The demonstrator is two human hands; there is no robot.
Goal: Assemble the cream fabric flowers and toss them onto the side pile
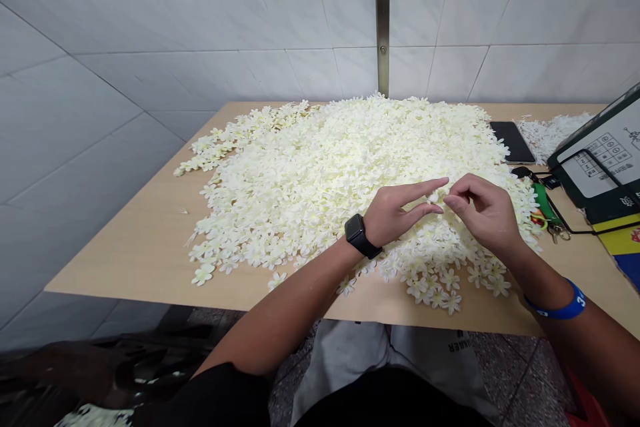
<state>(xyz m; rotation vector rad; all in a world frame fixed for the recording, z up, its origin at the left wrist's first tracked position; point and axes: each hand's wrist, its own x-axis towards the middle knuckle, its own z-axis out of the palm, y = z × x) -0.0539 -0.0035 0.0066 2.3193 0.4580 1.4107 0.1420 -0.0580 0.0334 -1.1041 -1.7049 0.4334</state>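
- The tiled wall stands behind your tabletop, a pale wood-toned board.
- Across the middle of the board spreads a heap of cream-white artificial flower heads. Its longer way runs left to right. Heads along the near edge show star-like petals, many face up; deeper in, they point every way.
- To your right is a dark carton with a printed white panel.
- Your left hand is over the heap, coming in from the left. Its straight fingers lie above the thumb, the tips apart, pointing right.
- Your right hand faces it, index finger and thumb curled so their tips come close together. You can't tell from here whether they pinch anything.
- A smartphone lies flat near the heap's right side.
- The smallest piece is the white blossom in the gap between your left thumb and fingers, just short of the right fingertips; whether it is gripped, you can't tell. Its facing is too small to read, and no long axis shows. Expect it to be very light, soft-petalled and easily creased, so hold it by the centre or base, not the petal tips.
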